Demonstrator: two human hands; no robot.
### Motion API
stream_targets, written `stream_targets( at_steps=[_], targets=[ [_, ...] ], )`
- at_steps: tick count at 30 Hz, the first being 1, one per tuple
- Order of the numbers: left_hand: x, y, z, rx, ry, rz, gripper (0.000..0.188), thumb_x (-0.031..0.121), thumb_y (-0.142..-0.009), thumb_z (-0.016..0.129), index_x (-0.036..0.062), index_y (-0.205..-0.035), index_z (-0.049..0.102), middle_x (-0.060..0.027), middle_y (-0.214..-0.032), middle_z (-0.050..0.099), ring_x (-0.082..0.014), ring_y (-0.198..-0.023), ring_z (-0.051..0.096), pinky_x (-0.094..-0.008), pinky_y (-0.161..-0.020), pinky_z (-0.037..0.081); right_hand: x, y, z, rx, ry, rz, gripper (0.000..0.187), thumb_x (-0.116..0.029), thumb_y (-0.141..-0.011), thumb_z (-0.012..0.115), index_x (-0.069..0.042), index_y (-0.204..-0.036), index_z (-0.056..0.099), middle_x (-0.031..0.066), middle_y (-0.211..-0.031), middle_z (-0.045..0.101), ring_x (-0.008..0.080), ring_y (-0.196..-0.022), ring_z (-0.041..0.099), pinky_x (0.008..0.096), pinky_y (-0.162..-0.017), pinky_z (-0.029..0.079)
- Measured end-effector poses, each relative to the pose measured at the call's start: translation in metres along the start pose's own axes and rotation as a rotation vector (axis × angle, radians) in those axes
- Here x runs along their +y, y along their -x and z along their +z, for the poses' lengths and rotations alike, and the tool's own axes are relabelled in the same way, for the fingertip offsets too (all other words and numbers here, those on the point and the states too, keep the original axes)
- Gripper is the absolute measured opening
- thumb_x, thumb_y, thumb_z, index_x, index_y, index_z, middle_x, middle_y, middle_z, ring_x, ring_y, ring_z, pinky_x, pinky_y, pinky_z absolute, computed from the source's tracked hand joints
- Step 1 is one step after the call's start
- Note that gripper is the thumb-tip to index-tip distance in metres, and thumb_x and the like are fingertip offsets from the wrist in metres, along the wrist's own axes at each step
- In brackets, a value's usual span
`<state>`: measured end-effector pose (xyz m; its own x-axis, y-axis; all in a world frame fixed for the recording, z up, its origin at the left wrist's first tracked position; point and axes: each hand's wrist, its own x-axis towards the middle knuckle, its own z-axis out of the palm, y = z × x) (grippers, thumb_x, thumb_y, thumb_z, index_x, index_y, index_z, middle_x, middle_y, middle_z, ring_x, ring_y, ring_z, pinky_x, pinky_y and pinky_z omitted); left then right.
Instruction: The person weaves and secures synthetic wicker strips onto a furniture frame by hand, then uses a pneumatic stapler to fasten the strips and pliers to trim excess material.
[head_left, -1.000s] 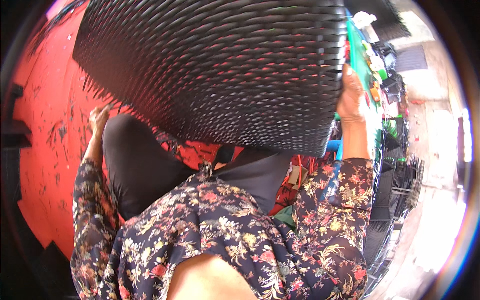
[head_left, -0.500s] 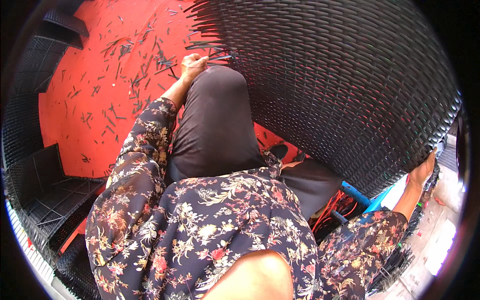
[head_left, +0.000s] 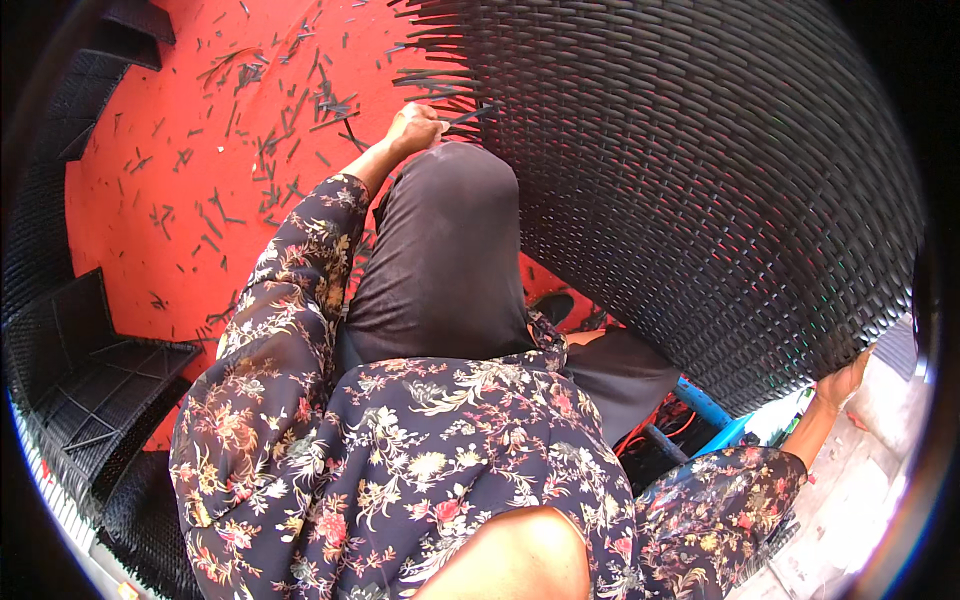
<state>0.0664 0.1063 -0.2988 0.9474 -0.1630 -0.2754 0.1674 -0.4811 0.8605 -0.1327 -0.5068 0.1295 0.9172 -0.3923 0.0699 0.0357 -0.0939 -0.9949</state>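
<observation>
A large black woven wicker panel point(head_left: 690, 170) leans across the right side, its left edge fringed with loose strip ends. Beside that fringe, just beyond my raised knee, my left hand point(head_left: 416, 128) is closed, with a black wicker strip point(head_left: 466, 117) running from its fingertips to the weave. My right hand point(head_left: 846, 382) grips the panel's lower right edge; its fingers are partly hidden behind the weave.
Cut black scraps point(head_left: 325, 100) litter the red floor covering point(head_left: 130, 220). Along the left stand several black woven pieces point(head_left: 80, 390) with frames. Under the panel's lower edge is a blue bar point(head_left: 705, 402), next to some orange strands.
My left hand has shifted slightly right along with the panel's fringed edge. My right hand has dropped a little, still holding the panel, and the view has moved slightly.
</observation>
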Motion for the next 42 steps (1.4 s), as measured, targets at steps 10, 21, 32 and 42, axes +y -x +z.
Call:
stream_targets(
  at_steps=[10,21,32,42],
  targets=[
    [0.054,0.007,0.015,0.259,-0.512,0.518,0.028,0.018,-0.087,0.053,0.0069,-0.112,0.061,-0.018,-0.102,0.064,-0.037,-0.095,0.06,-0.0461,-0.083,0.048,-0.018,-0.001,-0.055,-0.062,-0.087,-0.016,0.053,-0.039,-0.096,0.046,-0.01,-0.139,0.039,0.0105,-0.14,0.043,0.0296,-0.126,0.044,0.0465,-0.107,0.034],
    [0.037,-0.019,0.048,0.287,0.165,0.068,0.024,0.019,-0.089,0.05,0.0027,-0.102,0.063,-0.0234,-0.089,0.063,-0.0418,-0.085,0.06,-0.0459,-0.076,0.047,-0.038,0.01,-0.019,-0.458,-0.265,0.144,0.053,-0.04,-0.096,0.046,-0.009,-0.139,0.04,0.0122,-0.142,0.041,0.0328,-0.127,0.043,0.0497,-0.107,0.034],
    [0.057,0.011,0.024,-0.085,0.86,-0.32,0.025,0.019,-0.094,0.054,0.0041,-0.114,0.055,-0.0082,-0.083,0.063,-0.0101,-0.059,0.053,-0.0251,-0.05,0.044,-0.04,0.019,-0.028,-0.353,-0.205,0.117,0.052,-0.035,-0.094,0.051,-0.009,-0.137,0.042,0.0147,-0.138,0.045,0.0344,-0.122,0.047,0.0517,-0.102,0.04],
    [0.038,0.002,0.039,-0.118,1.268,-0.257,0.012,0.016,-0.092,0.058,0.0061,-0.098,0.056,-0.0058,-0.083,0.062,-0.0148,-0.07,0.059,-0.0303,-0.06,0.048,-0.04,0.021,-0.021,-0.426,-0.227,0.132,0.053,-0.037,-0.095,0.047,-0.008,-0.138,0.04,0.0161,-0.138,0.044,0.0368,-0.122,0.047,0.0548,-0.102,0.039]
  ],
)
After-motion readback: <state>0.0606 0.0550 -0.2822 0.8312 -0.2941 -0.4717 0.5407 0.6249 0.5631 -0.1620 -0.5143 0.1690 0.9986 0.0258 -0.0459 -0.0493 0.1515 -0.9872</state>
